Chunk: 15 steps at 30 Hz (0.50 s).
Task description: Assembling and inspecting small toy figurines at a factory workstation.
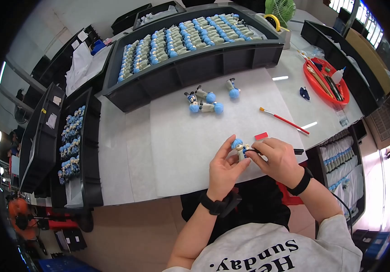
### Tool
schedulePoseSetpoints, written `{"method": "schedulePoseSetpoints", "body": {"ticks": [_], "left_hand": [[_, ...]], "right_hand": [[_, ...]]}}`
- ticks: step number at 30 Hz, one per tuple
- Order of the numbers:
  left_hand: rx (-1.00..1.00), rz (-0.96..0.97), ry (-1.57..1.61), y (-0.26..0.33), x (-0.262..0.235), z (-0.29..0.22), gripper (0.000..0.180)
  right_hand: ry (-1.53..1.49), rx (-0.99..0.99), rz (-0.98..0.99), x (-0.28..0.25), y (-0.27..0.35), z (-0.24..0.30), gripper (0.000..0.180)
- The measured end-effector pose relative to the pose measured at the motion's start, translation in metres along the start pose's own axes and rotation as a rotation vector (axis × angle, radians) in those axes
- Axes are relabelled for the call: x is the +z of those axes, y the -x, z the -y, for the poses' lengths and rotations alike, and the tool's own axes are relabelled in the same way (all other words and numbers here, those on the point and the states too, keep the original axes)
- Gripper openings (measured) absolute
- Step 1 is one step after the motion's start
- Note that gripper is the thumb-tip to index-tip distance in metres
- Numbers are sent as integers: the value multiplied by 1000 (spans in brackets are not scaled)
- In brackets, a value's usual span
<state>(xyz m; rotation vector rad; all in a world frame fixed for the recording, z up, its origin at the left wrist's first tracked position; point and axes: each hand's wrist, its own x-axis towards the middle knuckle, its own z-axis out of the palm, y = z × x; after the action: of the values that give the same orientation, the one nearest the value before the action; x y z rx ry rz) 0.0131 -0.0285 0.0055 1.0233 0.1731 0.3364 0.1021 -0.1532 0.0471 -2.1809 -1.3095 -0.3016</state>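
Note:
My left hand (224, 174) is closed round a small figurine (237, 144) with light blue hair and a pale body with dark blue parts, held upright over the white sheet. My right hand (278, 159) pinches a slim black pen-like tool (298, 152); its tip meets the figurine's side near the chest, partly hidden by my fingers. Just beyond the right hand lies a small red block (261, 136). A red-handled brush (284, 120) rests farther off to the right. Several more blue-haired figurines (207, 107) lie on the sheet ahead of my hands.
Along the back stands a large dark tray (195, 63) packed with rows of figurines. At the right, a red oval basket (307, 77) holds brushes and a small white bottle. Another dark tray (93, 149) of figurines flanks the left; a further one sits low at the right.

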Motion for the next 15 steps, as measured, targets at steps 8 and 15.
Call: {"method": "schedulePoseSetpoints", "body": {"ticks": [8, 15], "left_hand": [[-12, -16, 2, -1, 0, 0, 61], [0, -38, -9, 0, 2, 1, 57]], "right_hand": [[36, -19, -2, 1, -1, -1, 17], [23, -32, -25, 1, -2, 0, 16]]}}
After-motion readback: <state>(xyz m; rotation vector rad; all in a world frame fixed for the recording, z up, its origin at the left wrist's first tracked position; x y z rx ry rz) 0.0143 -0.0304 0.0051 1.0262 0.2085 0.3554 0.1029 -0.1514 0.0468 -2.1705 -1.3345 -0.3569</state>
